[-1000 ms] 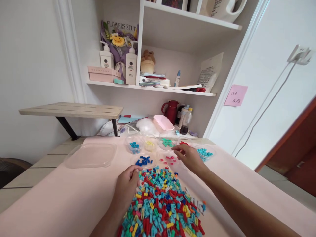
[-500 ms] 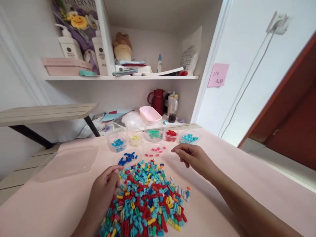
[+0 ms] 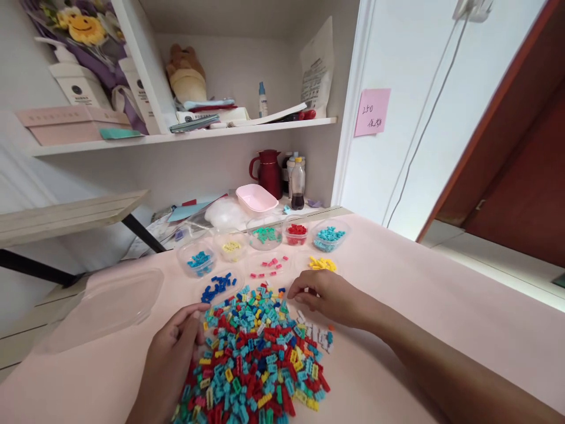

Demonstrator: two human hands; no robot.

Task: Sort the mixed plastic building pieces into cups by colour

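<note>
A heaped pile of small plastic building bricks [image 3: 260, 359] in red, light blue, yellow, green and other colours lies on the pink table cover. My left hand [image 3: 172, 350] rests along the pile's left edge, index finger stretched forward and the other fingers loosely curled; I see nothing held in it. Over the pile's far right side hovers my right hand [image 3: 326, 294], fingers bent down, thumb and index apart, with no brick visible between them. Just beyond it, yellow bricks [image 3: 322, 264] lie in a clear shallow container. Pink bricks [image 3: 270, 268] and dark blue bricks [image 3: 218, 287] sit in similar ones.
Along the back stand clear tubs of blue bricks [image 3: 199, 262], pale yellow bricks [image 3: 231, 247], green bricks [image 3: 265, 234], red bricks [image 3: 296, 231] and light blue bricks [image 3: 329, 234]. A clear lid [image 3: 106, 306] lies at left. Behind are a pink basin [image 3: 256, 199] and a red jug [image 3: 268, 172].
My right hand has come down and back from the yellow bricks' container toward the pile, uncovering those bricks. My left hand stays at the pile's edge. The view has shifted right.
</note>
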